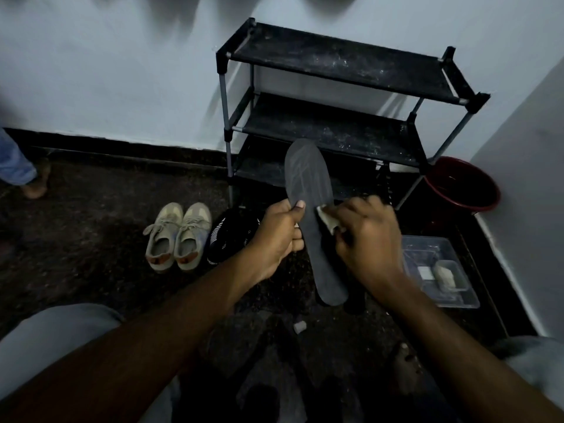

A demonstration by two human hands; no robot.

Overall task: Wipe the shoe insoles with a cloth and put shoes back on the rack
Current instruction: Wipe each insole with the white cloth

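A long dark insole is held upright in front of me, toe end up. My left hand grips its left edge, thumb on the face. My right hand pinches a small pale cloth against the insole's right side. A black three-shelf shoe rack stands against the wall behind, its shelves dusty and bare. A beige pair of sneakers sits on the floor at left, next to a black shoe partly hidden by my left hand.
A red bucket stands right of the rack. A clear plastic tray with small items lies on the floor at right. Another person's bare foot is at far left. A small pale cap lies on the dark floor.
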